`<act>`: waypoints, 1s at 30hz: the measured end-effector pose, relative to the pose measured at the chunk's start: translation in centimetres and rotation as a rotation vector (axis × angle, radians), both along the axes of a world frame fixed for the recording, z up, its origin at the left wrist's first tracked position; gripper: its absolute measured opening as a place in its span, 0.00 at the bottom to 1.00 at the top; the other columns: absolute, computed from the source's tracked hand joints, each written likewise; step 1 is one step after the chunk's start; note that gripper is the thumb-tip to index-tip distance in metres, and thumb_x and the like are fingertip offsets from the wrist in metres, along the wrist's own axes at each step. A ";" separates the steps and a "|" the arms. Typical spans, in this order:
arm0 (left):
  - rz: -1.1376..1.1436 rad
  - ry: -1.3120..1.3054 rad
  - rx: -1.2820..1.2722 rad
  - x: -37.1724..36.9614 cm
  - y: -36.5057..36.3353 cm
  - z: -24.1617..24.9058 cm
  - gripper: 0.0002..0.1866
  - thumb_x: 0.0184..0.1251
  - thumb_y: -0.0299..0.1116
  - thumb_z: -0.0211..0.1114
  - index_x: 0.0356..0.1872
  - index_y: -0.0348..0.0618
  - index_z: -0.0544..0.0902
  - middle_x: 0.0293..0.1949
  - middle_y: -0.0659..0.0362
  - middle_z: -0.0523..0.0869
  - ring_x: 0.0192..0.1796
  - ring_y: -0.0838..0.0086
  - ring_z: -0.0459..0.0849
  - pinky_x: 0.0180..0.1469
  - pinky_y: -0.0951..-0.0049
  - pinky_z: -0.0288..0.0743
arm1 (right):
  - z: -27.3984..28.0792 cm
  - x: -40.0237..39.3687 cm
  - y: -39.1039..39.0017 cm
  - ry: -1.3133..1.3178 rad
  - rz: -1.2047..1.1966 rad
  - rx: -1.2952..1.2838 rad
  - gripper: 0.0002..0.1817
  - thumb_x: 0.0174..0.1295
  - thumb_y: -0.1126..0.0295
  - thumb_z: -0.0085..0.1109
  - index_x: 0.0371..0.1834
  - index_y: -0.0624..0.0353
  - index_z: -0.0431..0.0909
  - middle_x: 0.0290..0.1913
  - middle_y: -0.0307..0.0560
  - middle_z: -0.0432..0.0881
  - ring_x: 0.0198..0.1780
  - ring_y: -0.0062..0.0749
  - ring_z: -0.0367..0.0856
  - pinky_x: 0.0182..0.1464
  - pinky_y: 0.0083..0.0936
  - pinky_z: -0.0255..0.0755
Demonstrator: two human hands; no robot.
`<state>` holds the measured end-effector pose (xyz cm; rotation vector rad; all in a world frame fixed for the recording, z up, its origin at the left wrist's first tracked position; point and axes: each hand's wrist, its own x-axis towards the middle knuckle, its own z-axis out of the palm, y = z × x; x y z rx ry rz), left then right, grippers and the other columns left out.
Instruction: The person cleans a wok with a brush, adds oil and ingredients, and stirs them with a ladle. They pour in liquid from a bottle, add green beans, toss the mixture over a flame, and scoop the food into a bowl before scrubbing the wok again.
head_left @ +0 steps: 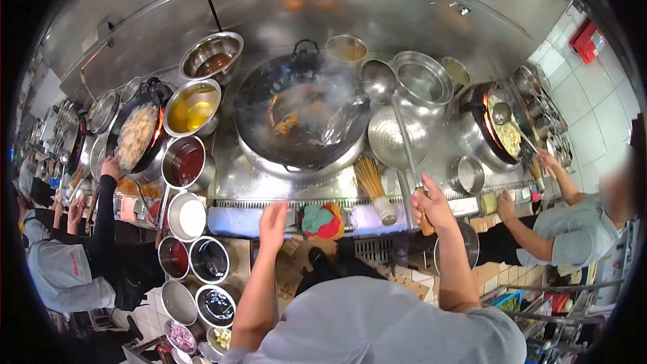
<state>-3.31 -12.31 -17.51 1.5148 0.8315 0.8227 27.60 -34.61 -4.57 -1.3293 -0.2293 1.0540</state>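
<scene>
Ladle [407, 155]: wooden handle gripped in right hand [431, 205] at the counter edge, long axis running up and slightly left, bowl end toward the steaming wok [296, 118]. Food already in wok; ladle not yet dipped. Left hand [273, 222] open, flat on the front rail.

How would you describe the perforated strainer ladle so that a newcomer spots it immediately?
Start at the big steaming wok in the middle of the steel range. Just to its right lies the strainer ladle, its long handle running to the right hand. Unlike the solid bowls around it, it is dotted with holes.
</scene>
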 end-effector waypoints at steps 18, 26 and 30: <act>0.267 0.569 -0.297 -22.5 -18.5 -18.3 0.14 0.68 0.37 0.54 0.28 0.39 0.79 0.22 0.60 0.75 0.28 0.77 0.73 0.31 0.74 0.68 | -3.5 30.8 14.5 0.815 -0.474 0.547 0.05 0.54 0.81 0.43 0.23 0.61 0.62 0.18 0.40 0.67 0.16 0.27 0.69 0.20 0.21 0.71; 0.146 0.303 0.570 4.6 -0.2 2.0 0.09 0.58 0.24 0.61 0.40 0.39 0.81 0.48 0.47 0.76 0.51 0.53 0.76 0.51 0.63 0.70 | 5.4 19.8 10.5 0.877 -0.285 0.901 0.05 0.47 0.84 0.47 0.19 0.63 0.65 0.19 0.45 0.69 0.24 0.31 0.70 0.29 0.23 0.72; -0.013 0.362 0.435 10.2 3.4 7.5 0.08 0.63 0.33 0.61 0.41 0.47 0.82 0.44 0.54 0.80 0.41 0.56 0.82 0.43 0.59 0.74 | 10.1 12.8 9.3 1.088 -0.201 0.890 0.06 0.55 0.84 0.44 0.24 0.63 0.64 0.25 0.43 0.67 0.24 0.30 0.70 0.30 0.25 0.73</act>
